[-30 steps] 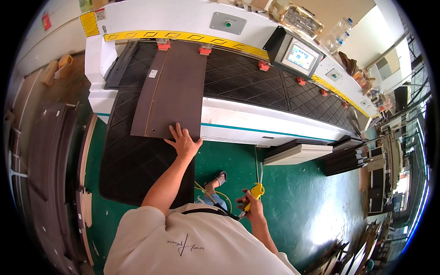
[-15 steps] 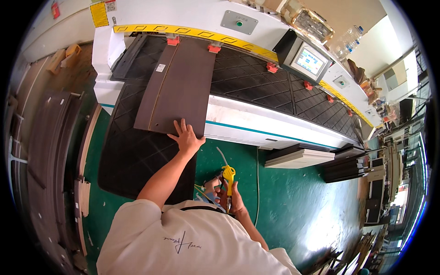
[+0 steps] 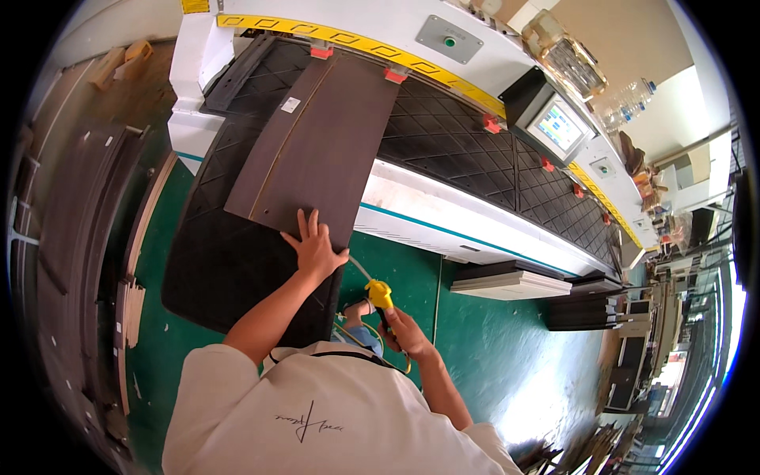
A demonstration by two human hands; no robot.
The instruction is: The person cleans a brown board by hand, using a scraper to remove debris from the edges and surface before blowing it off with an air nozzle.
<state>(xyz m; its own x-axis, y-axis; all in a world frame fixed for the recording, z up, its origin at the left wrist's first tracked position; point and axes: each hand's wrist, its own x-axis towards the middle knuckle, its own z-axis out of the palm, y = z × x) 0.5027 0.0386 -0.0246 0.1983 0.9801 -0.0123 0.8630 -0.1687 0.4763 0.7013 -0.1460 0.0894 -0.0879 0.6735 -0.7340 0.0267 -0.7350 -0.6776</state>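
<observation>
A dark brown panel (image 3: 336, 134) lies on the black ribbed bed of the machine, with a pale lengthwise line and a small white label on its left part. Over its near edge my left hand (image 3: 317, 252) rests with fingers spread, fingertips on the top face by the corner. My right hand (image 3: 408, 334) is closed round the grip of a yellow air blow gun (image 3: 380, 294). Its thin grey nozzle points up and left, its tip close to my left hand and the panel's near right corner. A yellow hose (image 3: 407, 366) loops below the gun.
Red clamps (image 3: 492, 123) line the machine's yellow-striped beam (image 3: 356, 46). A touch screen (image 3: 559, 124) hangs at the right. Pale boards (image 3: 511, 286) are stacked beyond the green floor (image 3: 483, 348). Long brown boards (image 3: 79, 222) stand at the left.
My right hand has brought the blow gun forward and left, its nozzle now nearer the panel's corner. My left hand stays on the panel's near edge. The view has shifted slightly.
</observation>
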